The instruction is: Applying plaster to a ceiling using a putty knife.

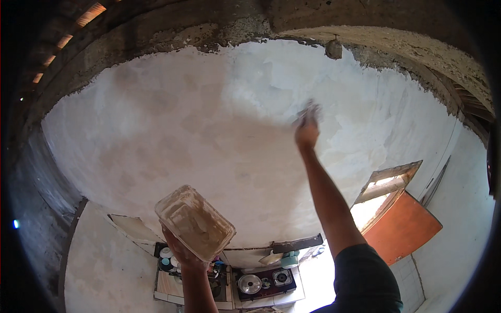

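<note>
My left hand (183, 253) holds a rectangular plastic tub (209, 221) from below, tilted, with beige, creamy paste spread inside and smeared on its rim. My right arm is raised toward the white, patchily plastered wall (172, 115). My right hand (307, 133) is closed on a flat tool (310, 109), blurred by motion, held against or very near the wall's upper middle; whether it touches cannot be told.
Below are a two-burner stove (266, 284) with a round lid and a counter (167, 289) with dishes. At right are an orange shutter (407, 227) and a bright opening. Rough bare plaster (235, 28) borders the top, where a small lump (333, 48) hangs.
</note>
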The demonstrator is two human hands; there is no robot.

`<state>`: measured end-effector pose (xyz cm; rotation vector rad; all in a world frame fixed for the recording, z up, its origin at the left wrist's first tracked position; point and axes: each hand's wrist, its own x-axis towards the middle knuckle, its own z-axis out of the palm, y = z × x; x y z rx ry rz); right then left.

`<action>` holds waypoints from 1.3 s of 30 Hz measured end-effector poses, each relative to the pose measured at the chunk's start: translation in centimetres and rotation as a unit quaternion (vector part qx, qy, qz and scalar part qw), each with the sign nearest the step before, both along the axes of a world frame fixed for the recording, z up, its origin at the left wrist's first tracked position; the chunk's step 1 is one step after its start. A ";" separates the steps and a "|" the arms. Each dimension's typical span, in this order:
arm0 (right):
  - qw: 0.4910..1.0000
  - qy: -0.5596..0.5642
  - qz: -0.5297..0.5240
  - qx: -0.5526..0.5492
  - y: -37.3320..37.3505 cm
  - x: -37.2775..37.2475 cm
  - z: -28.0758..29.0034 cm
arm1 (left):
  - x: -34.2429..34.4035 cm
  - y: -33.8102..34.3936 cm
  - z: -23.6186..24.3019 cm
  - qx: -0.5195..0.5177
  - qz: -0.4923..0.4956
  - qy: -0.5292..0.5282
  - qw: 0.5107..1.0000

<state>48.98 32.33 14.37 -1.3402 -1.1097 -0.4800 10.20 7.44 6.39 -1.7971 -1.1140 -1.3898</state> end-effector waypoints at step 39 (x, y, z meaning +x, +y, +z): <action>0.714 0.433 0.522 -0.177 -38.1 -21.8 -11.7 | -0.7 -12.9 -2.1 -0.312 -0.529 -0.633 0.471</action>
